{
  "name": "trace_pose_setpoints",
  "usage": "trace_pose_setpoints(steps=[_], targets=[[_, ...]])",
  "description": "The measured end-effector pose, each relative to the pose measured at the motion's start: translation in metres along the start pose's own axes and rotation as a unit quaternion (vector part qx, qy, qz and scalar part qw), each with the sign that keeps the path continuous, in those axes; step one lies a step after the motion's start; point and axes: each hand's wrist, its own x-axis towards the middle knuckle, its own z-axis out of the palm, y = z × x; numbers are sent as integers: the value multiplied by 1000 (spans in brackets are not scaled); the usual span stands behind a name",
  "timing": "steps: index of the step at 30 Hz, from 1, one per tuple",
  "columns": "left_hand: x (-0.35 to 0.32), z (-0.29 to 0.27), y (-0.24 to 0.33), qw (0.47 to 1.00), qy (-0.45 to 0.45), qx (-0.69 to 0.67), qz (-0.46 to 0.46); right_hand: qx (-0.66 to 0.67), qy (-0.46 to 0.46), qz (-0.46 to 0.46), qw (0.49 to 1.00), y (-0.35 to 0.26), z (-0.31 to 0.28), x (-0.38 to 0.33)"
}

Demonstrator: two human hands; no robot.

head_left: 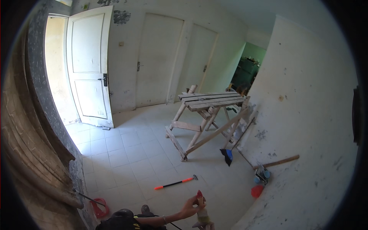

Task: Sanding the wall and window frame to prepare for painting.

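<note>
Pale floor tiles (132,165) form the work area, bounded by a stained white wall (306,84). Left hand (190,208): fingers are closed around the upper part of a small bottle (202,212), directly below its red tip (199,194). Right hand (204,226): located at the base of the bottle, directly below the left fingers, and cut by the lower picture edge; its degree of closure cannot be told.

Progress, as judged from the present state: the bottle is picked up and held clear of the floor. The red tip is in place. No released contents are visible, so opening and dispensing appear outstanding; whether the tip is being turned cannot be told.

Just beyond the fingers, to the left, a black rod (174,184) with orange ends lies on the tiles, untouched. Its use, if required, appears not yet started. Farther left of the fingers, a red plastic item (100,207) stands near the wall base. Right of the fingers and slightly beyond, a red bag (257,191) rests on the floor. Well beyond the fingers stand a wooden trestle (214,101) and an open door (89,65).
</note>
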Motion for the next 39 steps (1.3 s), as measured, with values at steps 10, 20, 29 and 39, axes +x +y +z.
trace_pose_setpoints(steps=[10, 20, 29, 39], targets=[[98, -220, 25, 990, 126, 27, -52, 20, -160, 144, 976, 59, 224, 66], [211, -338, -60, 964, 236, 44, -113, -136, -200, 110, 964, 195, 390, 188], [409, -444, -41, 967, 238, -80, 40, -254, -402, -8, 880, 531, 460, 446], [538, -646, 60, 860, 473, 191, -20, 69, -466, 210, 857, 197, 938, 458]])
